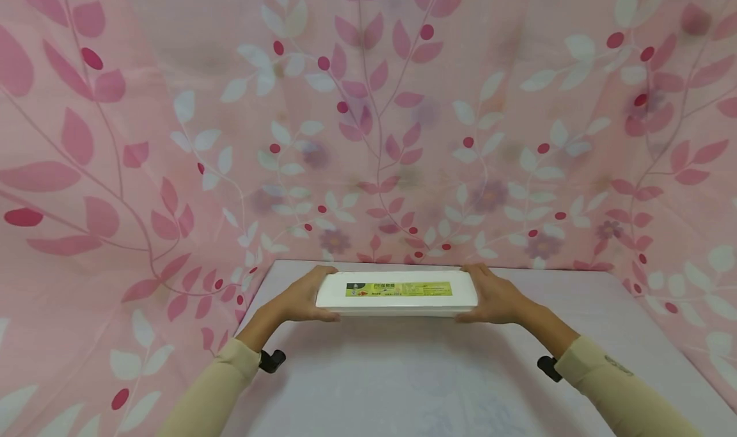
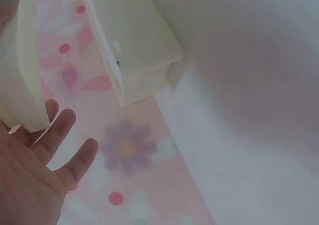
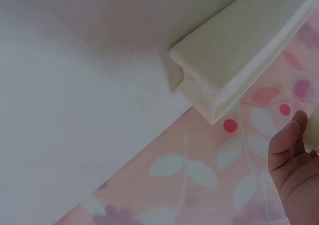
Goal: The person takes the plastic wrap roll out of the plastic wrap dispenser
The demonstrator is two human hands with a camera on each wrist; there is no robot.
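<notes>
Two walls of pink leaf-print cloth (image 1: 173,136) close in behind and to the left of the pale desk (image 1: 403,379), leaving open room only toward me and to the right. The long white box (image 1: 396,292) sits at the desk's far edge, near the cloth. My left hand (image 1: 302,299) and right hand (image 1: 495,299) each wrap one end of it, so my grip is grasping the box, thumbs on top. I judge that uneven pressure could let one end slip, or a push forward could snag the cloth.
</notes>
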